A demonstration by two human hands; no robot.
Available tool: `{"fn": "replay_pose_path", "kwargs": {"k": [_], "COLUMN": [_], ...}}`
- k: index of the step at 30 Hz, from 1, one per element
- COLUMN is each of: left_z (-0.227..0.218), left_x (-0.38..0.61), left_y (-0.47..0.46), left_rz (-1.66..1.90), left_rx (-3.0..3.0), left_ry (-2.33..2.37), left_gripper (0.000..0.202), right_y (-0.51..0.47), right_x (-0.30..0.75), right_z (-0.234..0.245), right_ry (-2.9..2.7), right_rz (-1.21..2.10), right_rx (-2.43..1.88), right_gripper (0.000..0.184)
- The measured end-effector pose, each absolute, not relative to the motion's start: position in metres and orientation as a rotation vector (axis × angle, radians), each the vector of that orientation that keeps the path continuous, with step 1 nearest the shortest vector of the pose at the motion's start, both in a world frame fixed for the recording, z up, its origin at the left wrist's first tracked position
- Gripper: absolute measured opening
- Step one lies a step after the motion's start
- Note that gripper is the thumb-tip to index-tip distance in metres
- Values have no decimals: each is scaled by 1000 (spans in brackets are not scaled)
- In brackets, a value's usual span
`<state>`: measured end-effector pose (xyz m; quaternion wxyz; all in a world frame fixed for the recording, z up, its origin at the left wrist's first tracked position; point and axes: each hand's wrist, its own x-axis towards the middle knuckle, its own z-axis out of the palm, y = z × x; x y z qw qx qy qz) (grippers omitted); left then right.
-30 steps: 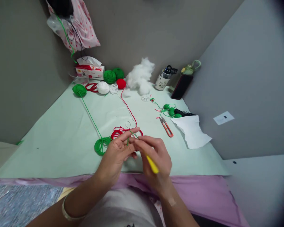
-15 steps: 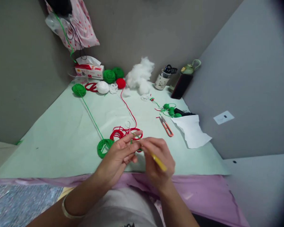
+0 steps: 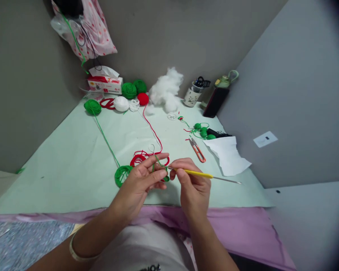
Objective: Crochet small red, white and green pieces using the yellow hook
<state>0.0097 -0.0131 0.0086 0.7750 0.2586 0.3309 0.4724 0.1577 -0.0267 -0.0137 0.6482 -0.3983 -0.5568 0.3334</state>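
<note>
My left hand [image 3: 144,178] pinches a small green crochet piece [image 3: 166,178], partly hidden by the fingers, with green yarn running over the raised index finger. In my right hand [image 3: 194,184] is a crochet hook [image 3: 199,173] with a yellow handle, its fingers closed around it. The hook's near tip meets the green piece, and its other metal end points right. Beside the left wrist lies a loose green yarn coil [image 3: 121,176], with a strand leading to a green ball [image 3: 92,107]. Red yarn [image 3: 138,160] lies looped behind the left fingers.
Orange thread snips [image 3: 197,150] and a torn white paper [image 3: 228,155] lie to the right. Small green crochet balls [image 3: 203,132] sit behind them. White stuffing [image 3: 166,90], a tissue box [image 3: 106,84], a pen cup [image 3: 193,94] and a bottle [image 3: 217,98] stand at the back.
The hook has swung from pointing down toward me to lying nearly level, its free end now to the right. My right hand has turned with it.
</note>
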Motion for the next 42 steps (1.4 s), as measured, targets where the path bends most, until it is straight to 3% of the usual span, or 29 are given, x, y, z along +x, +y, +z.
{"fn": "replay_pose_path", "kwargs": {"k": [8, 18, 25, 28, 31, 35, 42], "left_z": [9, -10, -5, -2, -2, -2, 0], "left_x": [2, 1, 1, 1, 0, 0, -1], "left_y": [-11, -13, -14, -12, -11, -9, -9], "left_rz": [949, 942, 903, 916, 973, 1039, 1052], "left_rx": [513, 960, 949, 779, 606, 489, 525], "left_ry": [691, 784, 825, 794, 798, 783, 760], "left_gripper": [32, 38, 50, 56, 47, 38, 39], "right_y": [-22, -23, -16, -9, -7, -21, -44], "right_x": [167, 163, 163, 168, 174, 172, 157], "right_z": [-6, -9, -11, -13, -10, -6, -8], "right_ry": [-998, -1123, -1302, -1105, -850, -933, -1355], "right_rz": [1011, 983, 543, 764, 949, 843, 578], "right_rx": [-820, -871, -1016, -1012, -926, -945, -976], "right_gripper": [14, 15, 15, 14, 16, 16, 18]}}
